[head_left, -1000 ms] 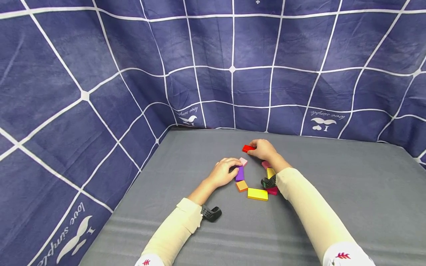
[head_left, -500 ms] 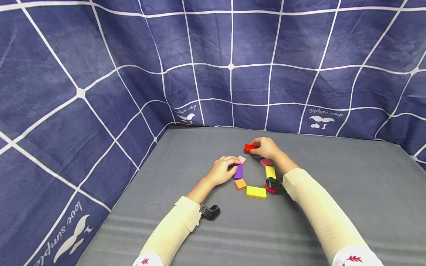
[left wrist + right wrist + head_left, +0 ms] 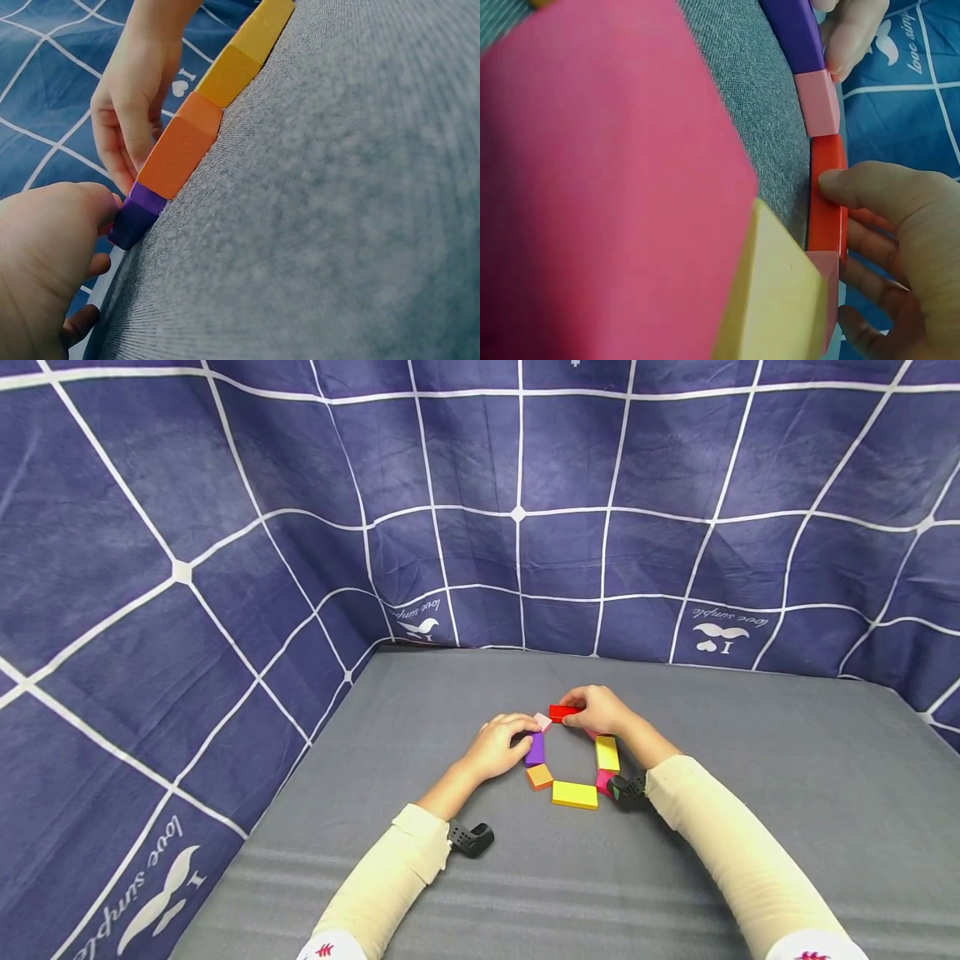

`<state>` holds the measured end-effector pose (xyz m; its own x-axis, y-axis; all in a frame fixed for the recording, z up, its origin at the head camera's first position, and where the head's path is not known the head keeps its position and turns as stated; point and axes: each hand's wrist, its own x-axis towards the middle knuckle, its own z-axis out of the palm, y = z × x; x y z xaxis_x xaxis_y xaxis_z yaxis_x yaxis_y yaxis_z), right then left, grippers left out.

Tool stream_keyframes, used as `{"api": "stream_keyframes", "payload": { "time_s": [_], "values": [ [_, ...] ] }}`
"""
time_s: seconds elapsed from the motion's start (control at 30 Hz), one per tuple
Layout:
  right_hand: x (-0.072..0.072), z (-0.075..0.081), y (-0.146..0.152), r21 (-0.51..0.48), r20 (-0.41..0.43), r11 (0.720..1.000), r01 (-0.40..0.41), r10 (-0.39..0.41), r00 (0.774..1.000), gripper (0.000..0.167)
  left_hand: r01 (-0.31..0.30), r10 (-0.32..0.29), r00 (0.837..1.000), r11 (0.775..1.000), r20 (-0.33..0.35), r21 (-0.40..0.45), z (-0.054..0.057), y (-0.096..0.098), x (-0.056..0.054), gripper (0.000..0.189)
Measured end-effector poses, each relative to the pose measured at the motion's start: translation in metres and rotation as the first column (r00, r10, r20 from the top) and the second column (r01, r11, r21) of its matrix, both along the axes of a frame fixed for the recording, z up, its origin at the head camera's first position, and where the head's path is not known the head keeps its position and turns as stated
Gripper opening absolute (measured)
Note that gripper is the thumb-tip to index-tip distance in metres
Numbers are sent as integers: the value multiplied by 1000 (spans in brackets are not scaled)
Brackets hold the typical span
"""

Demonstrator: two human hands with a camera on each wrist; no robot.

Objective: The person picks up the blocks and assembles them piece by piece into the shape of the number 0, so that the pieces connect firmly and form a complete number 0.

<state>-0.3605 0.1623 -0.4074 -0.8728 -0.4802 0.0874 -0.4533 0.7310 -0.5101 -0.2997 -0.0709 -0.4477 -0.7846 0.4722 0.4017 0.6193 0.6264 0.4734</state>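
My right hand (image 3: 602,710) pinches a red block (image 3: 826,214), thumb on the inner face and fingers behind. This block lies between a pale pink block (image 3: 819,105) and a rose block (image 3: 823,266), its ends right at theirs. My left hand (image 3: 497,747) rests at the ring's left side, thumb at a purple block (image 3: 535,749) and a fingertip by the pale pink one. An orange block (image 3: 539,777), a long yellow block (image 3: 575,795), a magenta block (image 3: 603,780) and another yellow block (image 3: 607,754) make up the rest of the ring. The right hand partly hides the rose block.
A grey cloth-covered table (image 3: 675,877) carries the ring of blocks. Behind it and along the left hangs a navy curtain (image 3: 562,560) with white grid lines. Black camera mounts sit on the wrists, the right one (image 3: 628,787) overlapping the magenta block in the head view.
The right hand has brought the red block nearer, from beyond the ring down into its far side between the pale pink and rose blocks. My left hand stays at the purple block.
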Motion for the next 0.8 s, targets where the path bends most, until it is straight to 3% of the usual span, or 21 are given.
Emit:
{"api": "stream_keyframes", "payload": {
  "time_s": [0.57,0.8],
  "values": [
    [5,-1,5,-28,36,999,18,-17,999,29,8,-8,1000,1000,5,-1,-1,2,-1,26],
    [13,2,14,-125,-18,990,69,-72,997,33,-1,1,1000,1000,2,4,-4,1,0,26]
  ]
}}
